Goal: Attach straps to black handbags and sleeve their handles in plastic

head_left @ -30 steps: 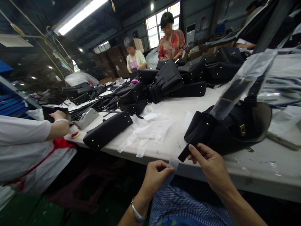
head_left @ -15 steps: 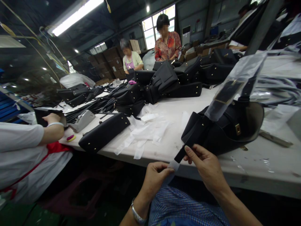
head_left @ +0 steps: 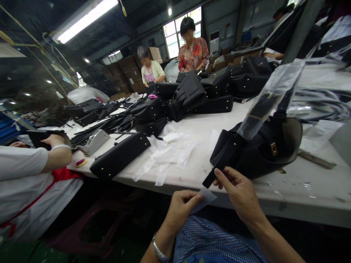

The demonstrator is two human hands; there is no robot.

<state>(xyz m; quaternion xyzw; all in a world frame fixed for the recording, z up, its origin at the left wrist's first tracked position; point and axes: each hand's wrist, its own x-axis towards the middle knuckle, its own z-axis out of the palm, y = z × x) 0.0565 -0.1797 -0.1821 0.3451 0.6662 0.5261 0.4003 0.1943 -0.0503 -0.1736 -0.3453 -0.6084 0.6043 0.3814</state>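
Between the thumb and fingers of my left hand [head_left: 184, 208] is a small translucent plastic sleeve [head_left: 207, 196], held just below the tip of a black strap [head_left: 210, 178]. My right hand [head_left: 238, 190] pinches that strap near its end. The strap runs up to a black handbag [head_left: 253, 149], which lies on its side at the table's front edge with its mouth to the right. A gold clasp [head_left: 273, 149] shows on the bag. Clear plastic wrapping [head_left: 259, 109] covers part of its upper strap and buckle. Whether the sleeve touches the strap tip, I cannot tell.
White wrapping sheets [head_left: 172, 155] lie mid-table. Left of them are another black bag [head_left: 120, 155] and a tape dispenser [head_left: 95, 141]. Black bags [head_left: 192, 91] are piled behind. A co-worker's arm [head_left: 59, 157] reaches in at far left; two people stand across the table. A metal bar [head_left: 316, 159] lies at right.
The plastic sleeve in my left hand has turned, and its free end now points right below the strap tip. My right hand keeps its pinch on the strap. The view has shifted slightly.
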